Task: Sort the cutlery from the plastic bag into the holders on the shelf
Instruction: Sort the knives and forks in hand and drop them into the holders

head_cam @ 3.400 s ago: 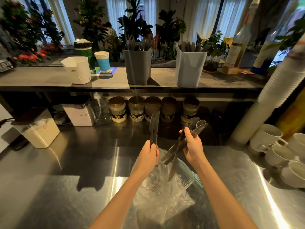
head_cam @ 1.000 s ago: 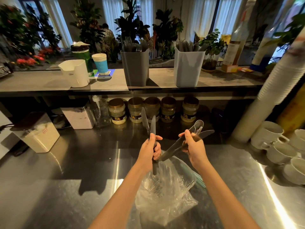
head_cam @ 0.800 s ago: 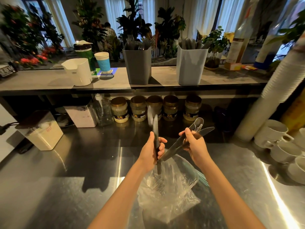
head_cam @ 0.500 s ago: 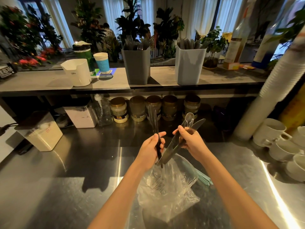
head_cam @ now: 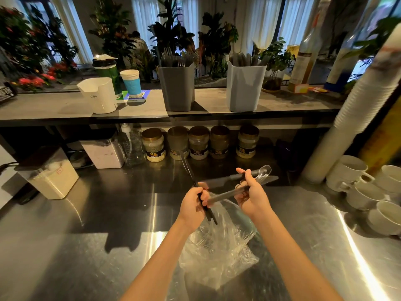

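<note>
Left hand (head_cam: 193, 205) is just above the plastic bag (head_cam: 219, 253), grip closed round dark cutlery (head_cam: 188, 170). Long axis is near upright, tip tilted up-left away from the bag; type unclear. Right hand (head_cam: 252, 198) is above the bag's right side, grip pinching a bundle (head_cam: 258, 177) of a clear spoon plus a knife-like piece. It lies almost flat, heads right, handle ends reaching the left fingers. Bag sits on the surface (head_cam: 86, 235), more pieces inside. On the shelf (head_cam: 65, 105) beyond the bag: dark grey holder (head_cam: 178, 90) with forks, up-left, nearer the left hand; pale holder (head_cam: 245, 90), up-right, nearer the right hand. Likely next: lift forward, each hand to its nearer holder if types match.
</note>
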Available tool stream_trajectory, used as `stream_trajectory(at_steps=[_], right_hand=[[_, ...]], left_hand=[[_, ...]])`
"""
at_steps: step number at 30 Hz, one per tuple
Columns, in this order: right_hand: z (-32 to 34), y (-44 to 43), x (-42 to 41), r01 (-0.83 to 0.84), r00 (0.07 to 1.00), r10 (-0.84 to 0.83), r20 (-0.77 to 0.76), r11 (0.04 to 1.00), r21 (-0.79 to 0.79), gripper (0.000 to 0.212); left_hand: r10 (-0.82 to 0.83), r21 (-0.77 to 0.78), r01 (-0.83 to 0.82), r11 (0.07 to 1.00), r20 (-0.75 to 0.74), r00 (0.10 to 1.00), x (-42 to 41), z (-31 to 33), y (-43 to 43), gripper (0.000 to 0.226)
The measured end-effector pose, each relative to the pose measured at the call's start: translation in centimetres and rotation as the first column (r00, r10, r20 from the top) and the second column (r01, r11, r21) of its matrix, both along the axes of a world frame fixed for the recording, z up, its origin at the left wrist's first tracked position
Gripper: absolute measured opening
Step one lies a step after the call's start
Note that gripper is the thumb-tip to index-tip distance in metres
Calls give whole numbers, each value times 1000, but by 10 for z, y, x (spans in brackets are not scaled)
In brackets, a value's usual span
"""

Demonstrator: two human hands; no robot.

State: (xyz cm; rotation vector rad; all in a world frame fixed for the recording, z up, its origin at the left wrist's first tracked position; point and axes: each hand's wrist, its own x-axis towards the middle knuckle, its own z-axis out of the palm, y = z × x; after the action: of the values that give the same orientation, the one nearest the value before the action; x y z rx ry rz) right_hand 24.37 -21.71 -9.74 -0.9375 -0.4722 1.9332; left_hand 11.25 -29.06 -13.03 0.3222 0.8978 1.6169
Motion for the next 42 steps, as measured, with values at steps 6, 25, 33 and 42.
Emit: stream_trajectory(at_steps=[6, 25, 33, 42], right_hand=[[-17, -17, -8, -122, 992, 118, -42, 987, -105, 29], [-32, -8, 19, -270, 839, 168, 518, 954, 129, 27], [-17, -5, 0, -339, 859, 198, 472, 911, 234, 29], [-18, -11, -7, -269, 874, 139, 466, 936, 226, 38]], left_hand=[[-80, 108, 140, 984, -431, 899, 12, -8, -7, 26], [42, -96, -96, 991, -454, 890, 5, 12, 8, 46], [-288, -217, 198, 956, -828, 481, 33, 8, 4, 17], [-367, -278, 240, 930, -711, 600, 26, 8, 3, 10]])
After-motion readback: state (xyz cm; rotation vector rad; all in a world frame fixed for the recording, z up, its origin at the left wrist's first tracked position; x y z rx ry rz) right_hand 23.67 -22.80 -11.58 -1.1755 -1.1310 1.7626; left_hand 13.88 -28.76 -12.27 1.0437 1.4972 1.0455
